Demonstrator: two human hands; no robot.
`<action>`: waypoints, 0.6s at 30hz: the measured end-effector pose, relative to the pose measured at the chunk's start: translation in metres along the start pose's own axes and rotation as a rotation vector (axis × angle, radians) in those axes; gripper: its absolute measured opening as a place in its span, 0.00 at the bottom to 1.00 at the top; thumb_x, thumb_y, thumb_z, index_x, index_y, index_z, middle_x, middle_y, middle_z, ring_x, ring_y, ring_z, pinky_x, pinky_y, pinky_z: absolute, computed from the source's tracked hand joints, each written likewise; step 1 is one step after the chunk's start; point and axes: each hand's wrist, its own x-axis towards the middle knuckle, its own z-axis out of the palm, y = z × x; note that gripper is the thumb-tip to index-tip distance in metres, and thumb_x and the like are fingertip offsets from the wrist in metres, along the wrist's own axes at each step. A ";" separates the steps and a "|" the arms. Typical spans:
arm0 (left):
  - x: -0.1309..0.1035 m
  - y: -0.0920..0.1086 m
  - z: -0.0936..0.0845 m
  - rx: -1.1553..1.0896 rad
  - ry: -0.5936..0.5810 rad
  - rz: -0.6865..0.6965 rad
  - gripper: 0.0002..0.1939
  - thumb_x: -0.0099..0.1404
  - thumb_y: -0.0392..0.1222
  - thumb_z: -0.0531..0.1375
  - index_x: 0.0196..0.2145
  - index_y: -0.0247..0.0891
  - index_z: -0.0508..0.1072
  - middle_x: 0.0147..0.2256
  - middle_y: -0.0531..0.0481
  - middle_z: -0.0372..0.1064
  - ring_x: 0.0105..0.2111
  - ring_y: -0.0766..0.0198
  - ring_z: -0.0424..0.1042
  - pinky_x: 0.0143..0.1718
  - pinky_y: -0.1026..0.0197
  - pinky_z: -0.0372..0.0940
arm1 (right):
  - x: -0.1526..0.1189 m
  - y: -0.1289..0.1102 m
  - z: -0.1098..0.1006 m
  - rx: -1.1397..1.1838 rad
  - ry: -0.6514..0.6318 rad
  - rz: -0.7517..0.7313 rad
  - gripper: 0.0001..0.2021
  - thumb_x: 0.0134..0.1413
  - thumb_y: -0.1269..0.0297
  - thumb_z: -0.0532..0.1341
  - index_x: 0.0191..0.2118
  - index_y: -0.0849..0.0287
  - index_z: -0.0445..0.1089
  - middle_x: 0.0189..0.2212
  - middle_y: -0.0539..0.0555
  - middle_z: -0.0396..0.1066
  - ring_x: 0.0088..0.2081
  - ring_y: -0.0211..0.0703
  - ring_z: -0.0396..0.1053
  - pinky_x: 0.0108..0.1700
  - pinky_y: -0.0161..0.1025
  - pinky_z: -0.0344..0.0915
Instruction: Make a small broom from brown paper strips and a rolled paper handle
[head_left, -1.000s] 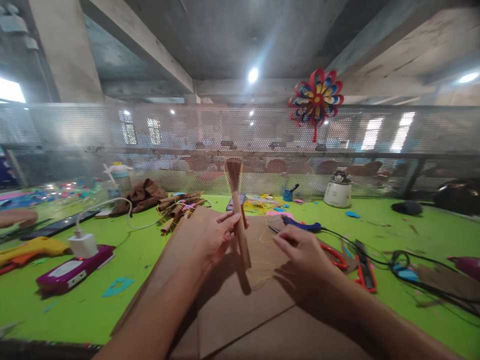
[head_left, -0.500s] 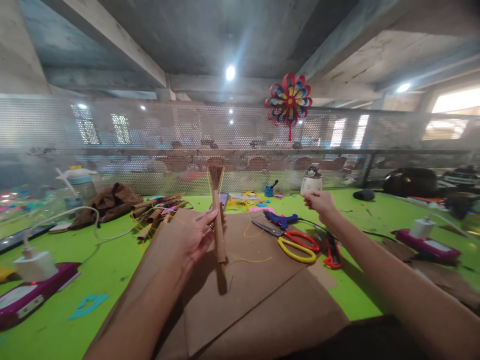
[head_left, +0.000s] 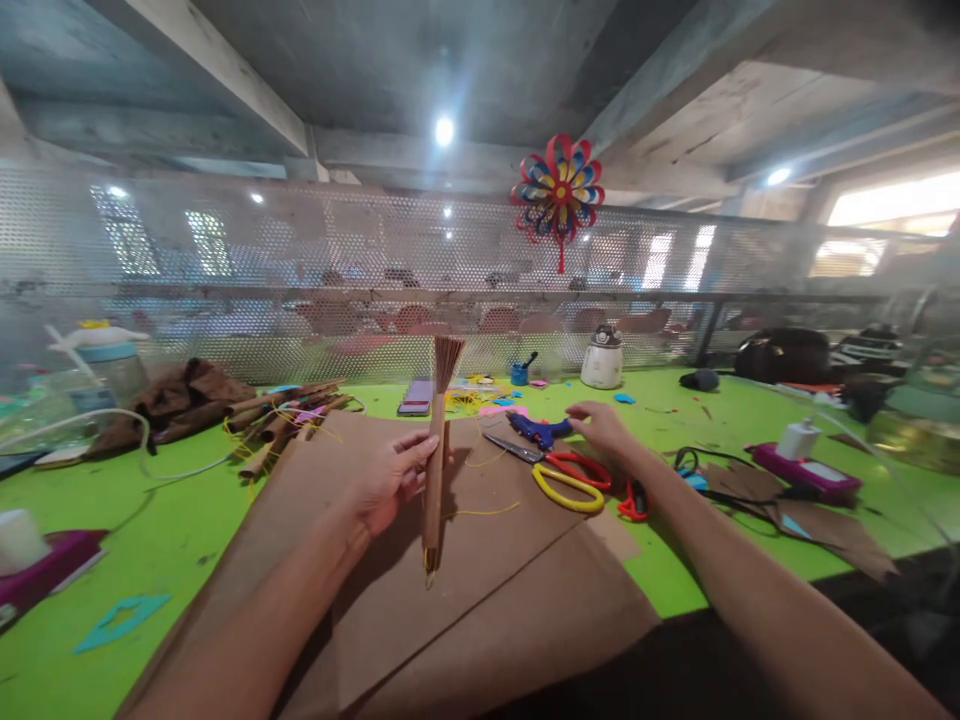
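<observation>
My left hand (head_left: 394, 480) is closed around the brown handle of a small brush-like paper broom (head_left: 433, 490), held upright with its fanned bristles on top. Yellow thread shows at the handle's lower end. Over the table to the right, my right hand (head_left: 604, 428) has its fingers stretched leftward at the end of a blue glue gun (head_left: 538, 430); I cannot tell whether they touch it. Scissors (head_left: 570, 482) with one red and one yellow handle lie just below the glue gun. Brown paper sheets (head_left: 480, 600) spread beneath both.
Rolled brown paper pieces with yellow thread (head_left: 277, 430) are heaped at the left. A phone (head_left: 415, 397), a small blue pot (head_left: 519, 373) and a white jug (head_left: 602, 360) stand or lie toward the back. Purple power strips (head_left: 806, 475) sit at both sides of the green table.
My right hand has come down and toward the glue gun, its fingers now stretched out more. The broom has turned slightly in my left hand. The view has shifted right.
</observation>
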 end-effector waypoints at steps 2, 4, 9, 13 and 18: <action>0.000 -0.003 0.000 0.023 -0.015 -0.015 0.08 0.57 0.33 0.63 0.37 0.33 0.74 0.33 0.44 0.75 0.31 0.66 0.73 0.31 0.68 0.67 | -0.001 -0.005 0.005 -0.087 -0.099 -0.067 0.15 0.50 0.72 0.55 0.43 0.67 0.73 0.44 0.62 0.72 0.45 0.46 0.67 0.48 0.38 0.59; 0.001 -0.006 -0.001 0.034 -0.036 -0.021 0.08 0.56 0.33 0.63 0.36 0.32 0.74 0.34 0.44 0.74 0.31 0.66 0.73 0.32 0.68 0.67 | 0.000 -0.010 0.012 -0.163 -0.196 -0.130 0.16 0.49 0.72 0.57 0.46 0.66 0.72 0.45 0.62 0.71 0.48 0.48 0.64 0.49 0.38 0.56; 0.000 -0.014 -0.004 0.021 -0.077 -0.003 0.09 0.55 0.36 0.65 0.34 0.31 0.74 0.32 0.44 0.74 0.30 0.66 0.72 0.30 0.69 0.65 | 0.014 -0.022 0.029 -0.312 -0.354 -0.240 0.16 0.45 0.69 0.62 0.43 0.61 0.72 0.41 0.63 0.69 0.46 0.53 0.62 0.44 0.41 0.56; 0.000 -0.020 -0.005 0.007 -0.096 -0.019 0.12 0.54 0.39 0.66 0.35 0.30 0.74 0.30 0.42 0.73 0.28 0.66 0.71 0.28 0.67 0.64 | 0.025 -0.024 0.036 -0.357 -0.387 -0.268 0.17 0.40 0.66 0.65 0.41 0.61 0.71 0.40 0.63 0.68 0.43 0.53 0.63 0.40 0.40 0.56; 0.002 -0.024 -0.007 -0.053 -0.083 -0.025 0.13 0.53 0.39 0.67 0.36 0.31 0.74 0.33 0.41 0.73 0.31 0.64 0.72 0.31 0.66 0.64 | 0.029 -0.010 0.028 -0.278 -0.285 -0.229 0.13 0.43 0.68 0.62 0.39 0.60 0.70 0.39 0.61 0.68 0.42 0.52 0.64 0.39 0.40 0.57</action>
